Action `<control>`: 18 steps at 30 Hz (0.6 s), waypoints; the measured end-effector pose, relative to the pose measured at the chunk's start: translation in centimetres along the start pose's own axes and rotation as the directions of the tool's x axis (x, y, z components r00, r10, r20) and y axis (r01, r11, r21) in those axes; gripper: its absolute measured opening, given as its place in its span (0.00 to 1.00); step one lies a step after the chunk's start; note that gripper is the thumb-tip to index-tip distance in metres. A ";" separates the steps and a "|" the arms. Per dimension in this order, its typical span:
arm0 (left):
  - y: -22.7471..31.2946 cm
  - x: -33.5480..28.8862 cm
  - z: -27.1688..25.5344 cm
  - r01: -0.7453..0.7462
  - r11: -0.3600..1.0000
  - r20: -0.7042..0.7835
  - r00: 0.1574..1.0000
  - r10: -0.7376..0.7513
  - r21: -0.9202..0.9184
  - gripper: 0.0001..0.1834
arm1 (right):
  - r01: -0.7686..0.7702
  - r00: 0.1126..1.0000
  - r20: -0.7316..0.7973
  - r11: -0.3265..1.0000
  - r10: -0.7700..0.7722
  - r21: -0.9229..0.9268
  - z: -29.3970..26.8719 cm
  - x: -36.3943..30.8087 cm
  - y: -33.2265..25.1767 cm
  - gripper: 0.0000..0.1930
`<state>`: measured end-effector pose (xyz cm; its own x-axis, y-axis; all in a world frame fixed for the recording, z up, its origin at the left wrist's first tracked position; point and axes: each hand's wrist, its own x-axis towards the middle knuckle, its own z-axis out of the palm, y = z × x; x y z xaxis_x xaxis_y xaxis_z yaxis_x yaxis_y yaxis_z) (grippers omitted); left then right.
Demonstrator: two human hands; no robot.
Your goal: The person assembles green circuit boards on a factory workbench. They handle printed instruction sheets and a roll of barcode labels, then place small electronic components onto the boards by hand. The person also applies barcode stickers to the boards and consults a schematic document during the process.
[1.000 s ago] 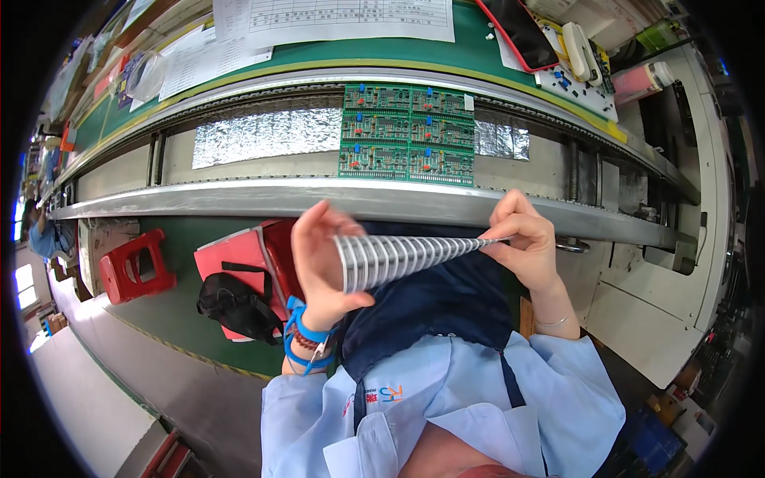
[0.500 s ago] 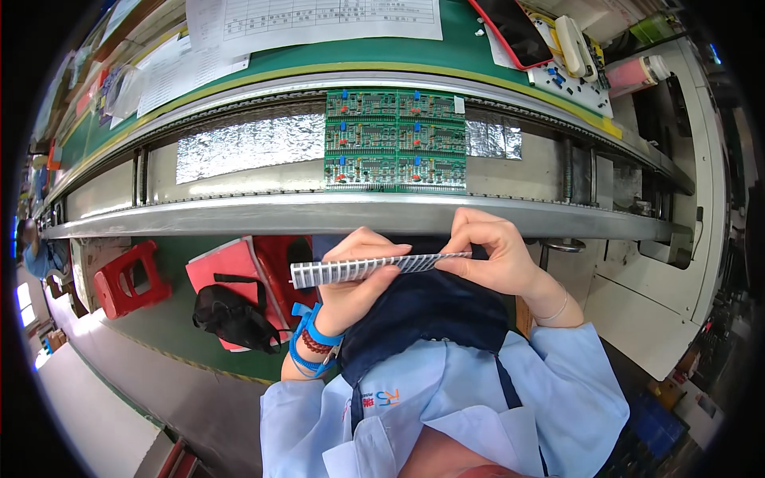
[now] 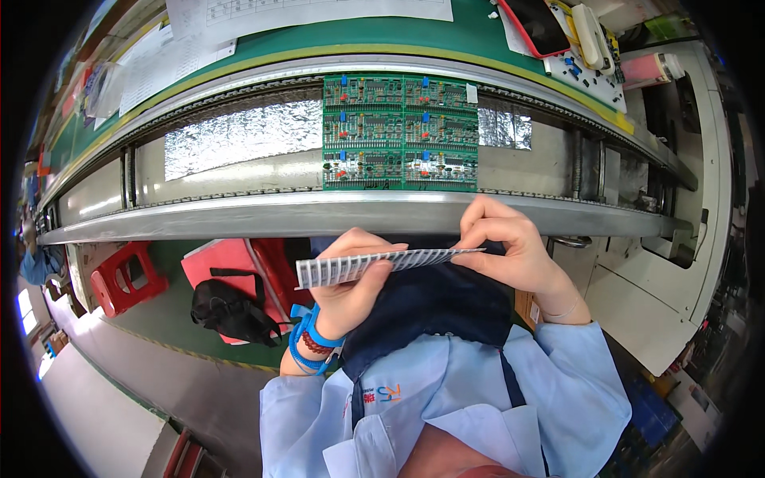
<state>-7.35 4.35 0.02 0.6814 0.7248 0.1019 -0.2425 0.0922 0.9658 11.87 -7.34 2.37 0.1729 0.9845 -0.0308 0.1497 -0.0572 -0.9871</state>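
Observation:
A thin label sheet [image 3: 339, 271], with white strips on grey, is held level in front of my lap. My left hand [image 3: 355, 299] pinches its middle, thumb below and fingers above. At the sheet's right end, my right hand [image 3: 514, 251] has thumb and forefinger pressed together on the edge; whether a single label is between them I cannot make out. Beyond both hands, a panel of green circuit boards [image 3: 400, 134] lies across the conveyor rails. A small white label [image 3: 472, 94] sits at the panel's far right corner.
The conveyor's near metal rail [image 3: 263, 217] runs between me and the panel. On the green bench behind are paper sheets [image 3: 319, 9], a red-edged phone [image 3: 538, 28] and small dark parts. To the left stand a red stool [image 3: 129, 277] and a black bag [image 3: 227, 309].
The sheet's striped face has tilted a little more into view, and its right end has shifted right with my right hand. The view has moved slightly, so the panel looks larger.

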 end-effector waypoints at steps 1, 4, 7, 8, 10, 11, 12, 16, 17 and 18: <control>0.2 -0.2 -0.2 0.019 1.000 -0.051 0.998 -0.020 -0.015 0.07 | -0.016 1.000 0.015 1.000 0.015 0.014 -0.2 -0.1 0.0 0.04; 0.0 -0.2 -1.4 -0.063 0.997 -0.084 0.994 0.066 0.033 0.05 | -0.136 0.990 0.040 0.990 0.135 0.023 -0.5 -0.5 -0.7 0.03; -0.2 -0.1 -1.7 -0.139 0.990 -0.181 0.973 0.143 0.032 0.04 | -0.244 0.967 -0.039 0.958 0.253 0.150 -0.4 -1.0 -0.3 0.03; 0.0 0.1 -1.7 -0.153 0.988 -0.221 0.964 0.151 0.007 0.04 | -0.231 0.967 -0.060 0.953 0.246 0.195 -0.4 -1.2 -0.1 0.03; 0.0 -0.1 -2.3 -0.155 0.987 -0.214 0.963 0.161 0.044 0.07 | -0.198 0.968 -0.097 0.939 0.233 0.280 -0.4 -1.4 0.4 0.04; -0.1 -0.2 -2.2 -0.163 0.987 -0.230 0.960 0.161 0.012 0.07 | -0.180 0.972 -0.098 0.942 0.215 0.285 -0.4 -1.5 0.4 0.04; -0.2 -0.3 -2.1 -0.167 0.986 -0.247 0.956 0.157 -0.018 0.07 | -0.165 0.975 -0.096 0.942 0.200 0.292 -0.4 -1.4 0.5 0.04; -0.8 -0.6 -0.5 -0.139 0.972 -0.238 0.967 0.092 -0.191 0.11 | -0.140 0.975 -0.109 0.918 0.193 0.372 0.3 -1.2 0.5 0.04; -1.5 -0.8 -0.3 -0.148 0.978 -0.118 0.984 0.132 -0.143 0.14 | -0.141 0.979 -0.093 0.930 0.183 0.340 0.7 -1.2 0.5 0.04; -1.4 -0.7 0.0 -0.103 0.992 -0.026 0.995 0.101 -0.067 0.13 | -0.141 0.982 -0.079 0.941 0.174 0.308 1.0 -1.1 0.5 0.04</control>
<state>-7.48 3.67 -1.35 0.6354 0.7477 0.1928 -0.3570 0.0630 0.9320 10.77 -8.28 1.77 0.2731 0.9432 -0.1891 -0.1830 -0.1421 -0.9728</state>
